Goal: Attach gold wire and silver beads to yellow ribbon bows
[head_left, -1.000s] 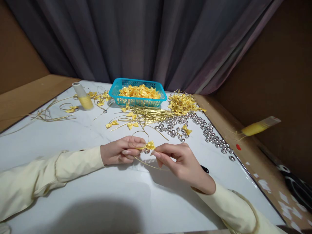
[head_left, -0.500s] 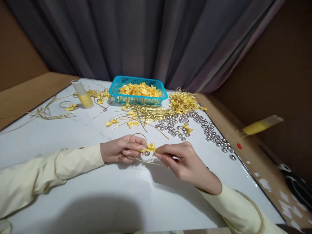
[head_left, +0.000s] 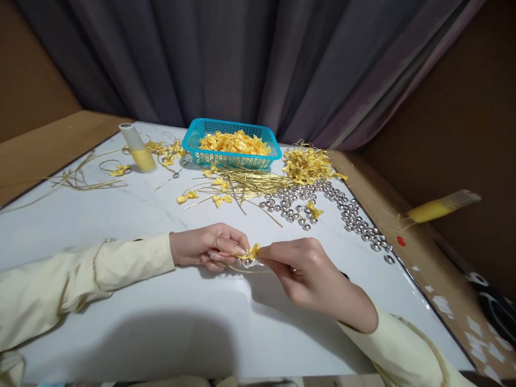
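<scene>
Over the white tabletop, a small yellow ribbon bow [head_left: 253, 250] is between my two hands. My left hand [head_left: 212, 247] is closed, pinching the bow's left side together with a thin gold cord [head_left: 252, 271] that trails below to the right. With thumb and forefinger pressed together, my right hand [head_left: 306, 269] grips the bow's right end. Just under the bow a small silver piece shows, partly covered by the fingers. Some whitish, crumpled material lies beneath it; I cannot make out what it is.
A blue basket [head_left: 231, 162] full of yellow bows stands at the back. Before it lie gold cords [head_left: 258, 183], silver beads [head_left: 290, 201] and a heap of finished-looking bows [head_left: 308, 164]. A yellow-filled tube [head_left: 139, 150] stands left; another tube [head_left: 443, 207] lies right, near black-handled scissors [head_left: 495, 309].
The cord loop that stood up above my left hand is now lower and mostly hidden. The bow has turned in my fingers, and the view has shifted slightly.
</scene>
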Motion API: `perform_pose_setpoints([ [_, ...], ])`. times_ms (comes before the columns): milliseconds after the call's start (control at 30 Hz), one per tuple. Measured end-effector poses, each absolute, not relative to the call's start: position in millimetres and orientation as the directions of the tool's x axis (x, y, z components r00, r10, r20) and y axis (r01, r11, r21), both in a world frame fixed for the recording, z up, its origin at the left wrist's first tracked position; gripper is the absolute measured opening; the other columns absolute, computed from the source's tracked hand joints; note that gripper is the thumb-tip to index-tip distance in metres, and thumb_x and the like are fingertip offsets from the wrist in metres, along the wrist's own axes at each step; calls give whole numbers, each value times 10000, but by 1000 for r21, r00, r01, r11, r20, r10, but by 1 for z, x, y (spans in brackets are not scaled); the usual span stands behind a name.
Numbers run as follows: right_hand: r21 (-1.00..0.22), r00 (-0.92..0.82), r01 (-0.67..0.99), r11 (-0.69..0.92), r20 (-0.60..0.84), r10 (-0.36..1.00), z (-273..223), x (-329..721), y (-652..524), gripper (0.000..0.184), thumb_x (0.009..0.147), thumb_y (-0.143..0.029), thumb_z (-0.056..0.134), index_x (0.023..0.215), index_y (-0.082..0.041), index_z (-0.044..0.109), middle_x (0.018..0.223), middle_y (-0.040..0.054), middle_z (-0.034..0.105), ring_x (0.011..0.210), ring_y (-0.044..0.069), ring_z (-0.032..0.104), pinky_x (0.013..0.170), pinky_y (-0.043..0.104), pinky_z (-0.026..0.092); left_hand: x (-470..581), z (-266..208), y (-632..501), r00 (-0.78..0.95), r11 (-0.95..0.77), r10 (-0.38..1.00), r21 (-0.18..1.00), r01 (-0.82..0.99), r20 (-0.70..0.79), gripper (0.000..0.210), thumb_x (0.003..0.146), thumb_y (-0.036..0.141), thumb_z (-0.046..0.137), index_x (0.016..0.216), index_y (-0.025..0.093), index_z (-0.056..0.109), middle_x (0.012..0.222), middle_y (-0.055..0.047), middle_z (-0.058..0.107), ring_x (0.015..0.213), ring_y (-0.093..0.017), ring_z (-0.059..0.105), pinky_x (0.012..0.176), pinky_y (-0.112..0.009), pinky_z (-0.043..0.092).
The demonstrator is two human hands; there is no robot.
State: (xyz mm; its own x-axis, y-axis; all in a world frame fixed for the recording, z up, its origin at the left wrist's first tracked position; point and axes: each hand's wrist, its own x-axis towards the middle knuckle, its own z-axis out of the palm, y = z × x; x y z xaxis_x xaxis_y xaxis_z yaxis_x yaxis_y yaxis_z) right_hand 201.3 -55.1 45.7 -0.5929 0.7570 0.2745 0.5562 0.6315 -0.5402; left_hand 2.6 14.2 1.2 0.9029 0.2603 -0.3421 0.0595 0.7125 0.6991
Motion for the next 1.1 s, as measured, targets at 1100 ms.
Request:
perform_pose_setpoints([
  [1100,-692,-486,538,481,212,848,45,207,-49,202,828,-127,508,670,-133,635,498,-18,552,430,63,430,467,187,324,0,-5,16,919,736,309,673,-69,-244,86,792,197,643,797,138,582,409,92,376,313,-12,113,300,-114,140],
])
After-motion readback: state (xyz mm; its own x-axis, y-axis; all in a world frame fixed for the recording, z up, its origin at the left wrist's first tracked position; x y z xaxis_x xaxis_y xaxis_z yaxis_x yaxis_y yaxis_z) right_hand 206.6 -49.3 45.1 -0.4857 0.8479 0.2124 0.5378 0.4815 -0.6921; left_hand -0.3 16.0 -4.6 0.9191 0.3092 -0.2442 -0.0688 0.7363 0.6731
